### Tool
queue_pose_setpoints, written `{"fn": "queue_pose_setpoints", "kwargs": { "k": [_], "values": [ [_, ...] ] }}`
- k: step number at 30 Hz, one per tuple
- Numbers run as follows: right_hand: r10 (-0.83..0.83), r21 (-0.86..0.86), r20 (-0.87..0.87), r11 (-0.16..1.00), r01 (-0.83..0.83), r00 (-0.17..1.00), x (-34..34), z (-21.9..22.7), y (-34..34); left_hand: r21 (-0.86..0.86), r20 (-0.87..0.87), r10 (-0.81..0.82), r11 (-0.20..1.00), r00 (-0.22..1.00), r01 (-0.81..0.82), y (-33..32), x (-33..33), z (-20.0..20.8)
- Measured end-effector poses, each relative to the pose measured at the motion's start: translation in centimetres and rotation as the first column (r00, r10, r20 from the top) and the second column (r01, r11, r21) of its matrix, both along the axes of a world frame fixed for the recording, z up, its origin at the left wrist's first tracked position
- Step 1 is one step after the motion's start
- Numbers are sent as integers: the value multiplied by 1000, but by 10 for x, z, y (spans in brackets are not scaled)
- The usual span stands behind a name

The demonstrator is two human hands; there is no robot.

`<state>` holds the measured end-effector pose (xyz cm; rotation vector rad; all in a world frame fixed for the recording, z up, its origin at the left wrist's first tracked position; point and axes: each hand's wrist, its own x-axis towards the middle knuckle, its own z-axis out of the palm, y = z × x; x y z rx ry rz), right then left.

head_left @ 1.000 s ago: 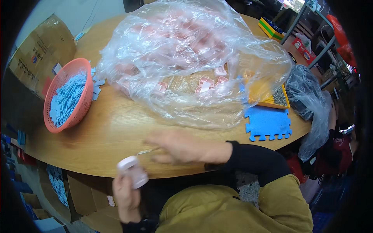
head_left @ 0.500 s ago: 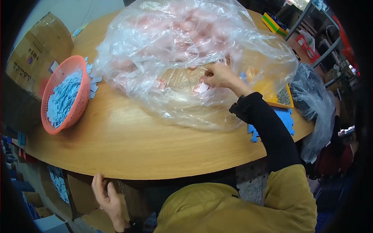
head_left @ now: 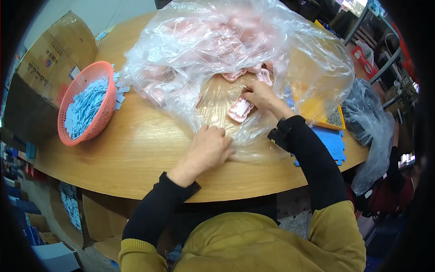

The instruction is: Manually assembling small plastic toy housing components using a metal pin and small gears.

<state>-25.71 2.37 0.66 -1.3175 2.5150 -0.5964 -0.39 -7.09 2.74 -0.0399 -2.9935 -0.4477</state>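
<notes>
A large clear plastic bag (head_left: pixel 181 50) full of pink plastic pieces lies spread over the table, its mouth toward me. My right hand (head_left: pixel 263 97) is inside the mouth, fingertips closed on the edge of a small pink plastic case-like piece (head_left: pixel 239 110) with a white inside. Just beyond that hand are more pink pieces (head_left: pixel 264 77), partly under the film. My left hand (head_left: pixel 206 150) lies on the bag's near edge with its fingers curled on the film; its fingertips are partly hidden.
At the left stands a pink mesh basket (head_left: pixel 110 109) of light blue strips, beside a cardboard box (head_left: pixel 50 56). On the right are a yellow tray (head_left: pixel 343 119) of small grey parts, a blue foam mat (head_left: pixel 330 144) and a crumpled clear bag (head_left: pixel 369 113). Open cartons (head_left: pixel 102 217) sit below the table edge.
My left hand has come up from below the table edge onto the bag's near edge. The bag's mouth is opened wider, and my right hand has drawn the pink piece slightly nearer.
</notes>
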Motion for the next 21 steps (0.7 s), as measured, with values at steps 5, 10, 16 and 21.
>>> {"fn": "queue_pose_setpoints", "kwargs": {
  "k": [5, 10, 16, 21],
  "values": [
    [-51, -256, 335, 956, 144, 941, 0, 18, -2, 360, -28, 158, 923, 987, -137, 7, 19, -1],
    [170, -389, 309, 920, -39, 936, 87, 62, -9, 799, -291, 430, 600, 855, -30, 15, 27, 3],
    [278, -467, 570, 884, 27, 773, 142, 50, -8, 941, -315, 415, 253, 854, 224, 12, 51, -5],
    [343, -472, 672, 881, 23, 657, 197, 51, -15, 902, -418, 588, 359, 692, 239, 34, 70, -7]
  ]
}}
